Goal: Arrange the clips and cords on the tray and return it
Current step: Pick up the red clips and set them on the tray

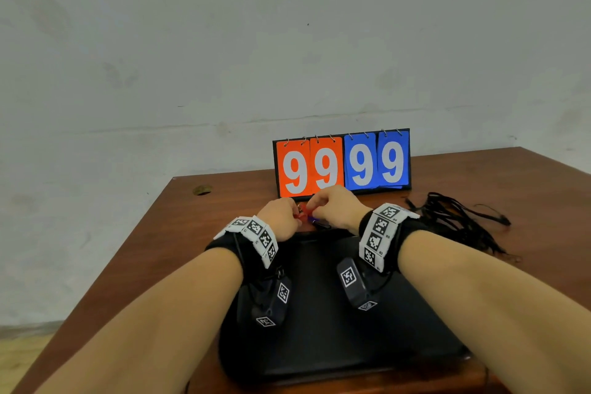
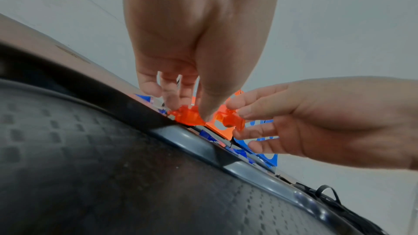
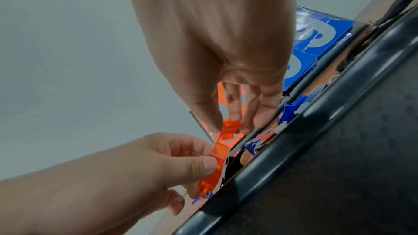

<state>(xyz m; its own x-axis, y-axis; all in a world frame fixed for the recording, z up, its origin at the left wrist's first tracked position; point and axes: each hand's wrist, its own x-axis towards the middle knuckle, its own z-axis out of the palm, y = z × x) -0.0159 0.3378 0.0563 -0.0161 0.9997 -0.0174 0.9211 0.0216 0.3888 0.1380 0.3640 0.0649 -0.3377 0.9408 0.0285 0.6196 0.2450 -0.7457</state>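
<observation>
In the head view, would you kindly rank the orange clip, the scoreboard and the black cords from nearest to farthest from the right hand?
1. Orange clip: pinched at the right hand's fingertips, just left of it.
2. Scoreboard: standing directly behind the hand.
3. Black cords: piled farther right on the table.

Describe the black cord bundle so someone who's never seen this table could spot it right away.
Find the scoreboard showing 9999 at the back of the wooden table. Just right of it, beyond the right hand, a loose heap of cords lies on the bare wood. It is the only stringy tangle; the tray nearby is flat and solid.
</observation>
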